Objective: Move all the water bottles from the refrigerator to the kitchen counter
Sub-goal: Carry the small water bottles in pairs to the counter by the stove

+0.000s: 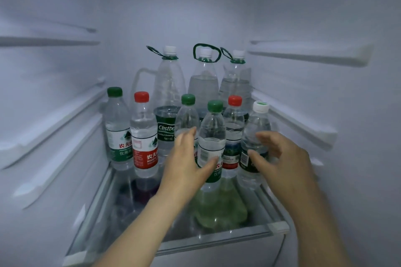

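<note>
Several water bottles stand on a glass fridge shelf [217, 236]. Three tall bottles with green carry loops [204, 80] line the back. In front are small bottles with green, red and white caps. My left hand [184, 162] is spread around the left side of the front green-capped bottle [211, 136], thumb touching its label, fingers straight. My right hand [280, 158] reaches with fingers spread toward the white-capped bottle [256, 132] at the right, thumb near its dark label; I cannot tell whether it touches.
White fridge side walls carry shelf rails at left [54, 128] and right [303, 119]. A green-capped bottle [118, 128] and a red-capped bottle [144, 136] stand at the left. The shelf's front strip [152, 249] lies below my forearms.
</note>
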Demonstrator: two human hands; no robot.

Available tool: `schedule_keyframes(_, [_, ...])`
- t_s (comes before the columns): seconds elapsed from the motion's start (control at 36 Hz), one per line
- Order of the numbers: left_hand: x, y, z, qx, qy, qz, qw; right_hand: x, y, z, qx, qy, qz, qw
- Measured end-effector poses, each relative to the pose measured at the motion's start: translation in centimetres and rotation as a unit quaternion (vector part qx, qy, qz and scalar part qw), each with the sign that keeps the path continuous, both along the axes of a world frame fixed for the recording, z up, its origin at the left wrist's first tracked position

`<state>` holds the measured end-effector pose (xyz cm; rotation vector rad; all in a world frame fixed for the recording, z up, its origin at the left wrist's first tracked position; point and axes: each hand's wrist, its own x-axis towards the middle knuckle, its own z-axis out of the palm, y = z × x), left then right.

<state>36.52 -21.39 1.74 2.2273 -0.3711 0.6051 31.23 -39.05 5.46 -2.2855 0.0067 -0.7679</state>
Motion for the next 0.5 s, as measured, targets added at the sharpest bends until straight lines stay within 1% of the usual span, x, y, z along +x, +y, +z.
schedule_keyframes(0.19, [1.4,-0.6,0.8,0.002,-0.019,0.027,0.999,1.5,-0.4,0.8,0.002,-0.023,-0.037,0.999])
schedule_keyframes(0.28, [1.8,-0.9,0.9,0.012,-0.024,0.041,0.999,1.9,-0.4,1.2,0.029,-0.030,-0.043,0.998])
schedule_keyframes(0.36, [2.0,-1.2,0.9,0.025,-0.032,0.049,0.998,2.3,-0.3,1.6,0.039,-0.017,-0.033,0.999])
schedule_keyframes(0.5, [2.3,-1.6,1.1,0.035,-0.040,0.059,0.997,3.7,-0.1,1.7,0.025,0.007,-0.018,1.000])
